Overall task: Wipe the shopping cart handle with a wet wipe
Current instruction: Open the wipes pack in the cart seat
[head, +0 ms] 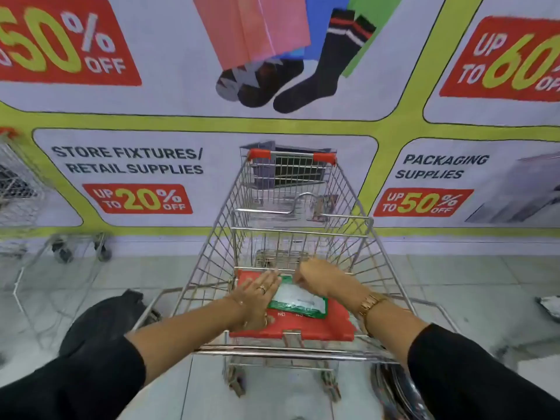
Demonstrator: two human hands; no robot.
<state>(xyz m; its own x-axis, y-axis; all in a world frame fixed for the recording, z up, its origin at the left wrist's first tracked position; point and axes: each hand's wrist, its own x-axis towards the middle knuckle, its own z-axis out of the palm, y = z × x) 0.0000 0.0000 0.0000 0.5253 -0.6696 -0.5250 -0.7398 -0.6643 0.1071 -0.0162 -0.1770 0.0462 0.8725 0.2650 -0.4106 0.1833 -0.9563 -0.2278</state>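
Observation:
A wire shopping cart (306,225) stands in front of me, its metal handle bar (285,351) running below both forearms. A green and white wet wipe pack (298,300) lies on the red child-seat flap (321,328). My left hand (257,294) lies flat with fingers spread on the pack's left end, pressing it down. My right hand (318,275) hovers over the pack's far end with its fingers curled down at the top edge; whether they pinch anything is hidden.
A large sale poster wall (272,125) rises right behind the cart. Another wire cart (27,207) stands at the left. A black bag (100,322) sits on the tiled floor near my left arm. A dark object (397,386) lies low right.

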